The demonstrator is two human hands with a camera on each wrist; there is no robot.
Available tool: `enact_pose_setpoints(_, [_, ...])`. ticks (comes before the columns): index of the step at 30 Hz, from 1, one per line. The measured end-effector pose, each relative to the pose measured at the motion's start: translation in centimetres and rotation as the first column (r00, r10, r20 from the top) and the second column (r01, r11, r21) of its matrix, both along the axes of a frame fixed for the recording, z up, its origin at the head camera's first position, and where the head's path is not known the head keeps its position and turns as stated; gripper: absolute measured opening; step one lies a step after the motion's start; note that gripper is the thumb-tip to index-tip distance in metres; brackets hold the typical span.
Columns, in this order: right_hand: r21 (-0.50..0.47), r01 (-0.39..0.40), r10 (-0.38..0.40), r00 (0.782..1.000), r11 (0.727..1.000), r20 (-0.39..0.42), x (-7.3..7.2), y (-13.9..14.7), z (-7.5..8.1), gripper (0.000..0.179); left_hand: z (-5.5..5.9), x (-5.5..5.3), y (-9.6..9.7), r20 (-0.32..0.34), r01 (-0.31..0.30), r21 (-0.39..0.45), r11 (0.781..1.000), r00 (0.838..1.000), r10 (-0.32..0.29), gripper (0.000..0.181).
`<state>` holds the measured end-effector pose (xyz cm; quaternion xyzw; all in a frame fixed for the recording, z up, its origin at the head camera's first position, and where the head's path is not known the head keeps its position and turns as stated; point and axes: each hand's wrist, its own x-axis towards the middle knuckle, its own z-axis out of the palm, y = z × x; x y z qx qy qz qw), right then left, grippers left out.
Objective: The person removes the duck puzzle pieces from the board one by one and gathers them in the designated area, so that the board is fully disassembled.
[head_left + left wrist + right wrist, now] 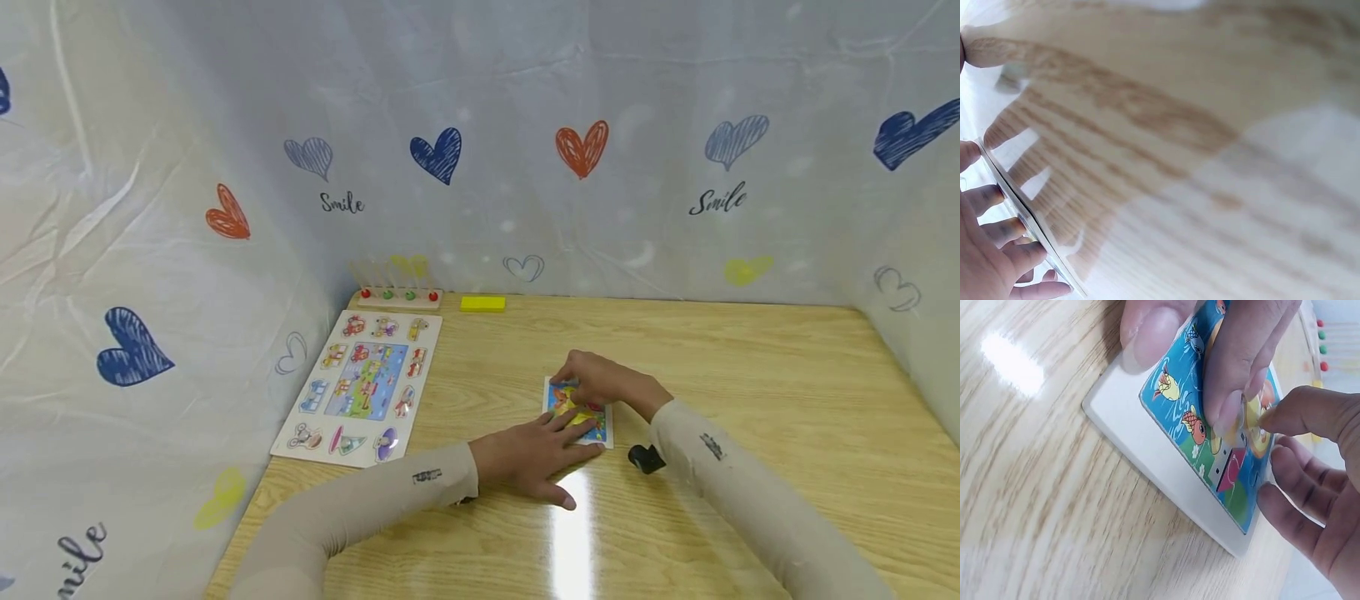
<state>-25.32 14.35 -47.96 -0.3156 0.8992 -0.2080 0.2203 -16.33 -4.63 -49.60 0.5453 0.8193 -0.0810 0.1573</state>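
A small picture puzzle (609, 429) with a white border lies on the wooden table before me. Its blue picture with several fish (1194, 427) fills much of the right wrist view. My left hand (536, 458) is spread over the near-left part of the puzzle, its straight fingers resting on the picture. Over the far-left part is my right hand (603, 382); its thumb touches the picture while curled fingers (1300, 484) sit along the board's edge. Both hands cover part of the picture. In the left wrist view, the board appears as a thin slab (1025, 215) under the left fingertips.
A larger white peg puzzle board (315, 429) lies at the left. Behind it stand a wooden rack with red and green beads (399, 303) and a yellow block (483, 304). A black object (645, 458) is by my right forearm. Heart-printed sheeting (495, 217) encloses the table.
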Motion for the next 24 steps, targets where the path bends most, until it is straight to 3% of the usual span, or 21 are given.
enact_pose_setpoints(7, [-0.019, 0.002, -0.001, 1.000, 1.000, 0.027, -0.24, 0.09, -0.09, 0.044, 0.08, -0.01, 0.02, 0.006, -0.003, 0.004, 1.000, 1.000, 0.003, 0.087])
enact_pose_setpoints(14, [-0.053, -0.024, 0.022, 0.999, 0.998, -0.023, -0.12, 0.18, -0.25, 0.044, 0.28, -0.20, 0.15, 0.048, -0.025, -0.004, 1.000, 0.999, 0.025, 0.087])
enact_pose_setpoints(24, [-0.065, -0.020, 0.019, 1.000, 0.998, -0.020, -0.06, 0.06, -0.43, 0.042, 0.22, -0.23, 0.29, 0.066, -0.034, -0.014, 0.999, 0.997, 0.035, 0.088])
